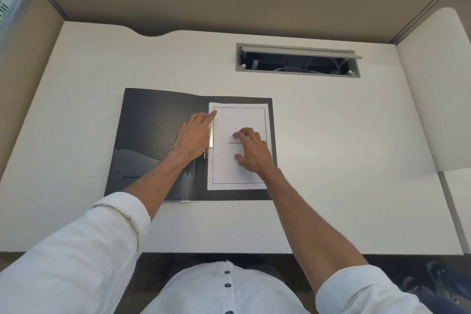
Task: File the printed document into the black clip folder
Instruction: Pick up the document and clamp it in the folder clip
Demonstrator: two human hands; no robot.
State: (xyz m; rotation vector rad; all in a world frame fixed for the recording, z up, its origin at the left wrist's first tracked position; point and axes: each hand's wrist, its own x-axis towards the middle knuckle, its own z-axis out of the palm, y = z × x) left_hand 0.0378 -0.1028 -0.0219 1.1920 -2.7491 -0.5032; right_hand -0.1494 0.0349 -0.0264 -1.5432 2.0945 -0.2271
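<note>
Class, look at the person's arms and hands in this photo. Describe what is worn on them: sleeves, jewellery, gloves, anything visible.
Both arms wear white long sleeves rolled up to about the elbow, leaving the forearms bare: the left sleeve and the right sleeve. They belong to a white shirt with dark buttons down the front. The left hand and the right hand are bare: no gloves, and no watch or ring is visible.

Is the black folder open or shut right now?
Open: the black clip folder lies spread flat on the white desk, both inner covers showing, with the white printed document on its right half.
</note>
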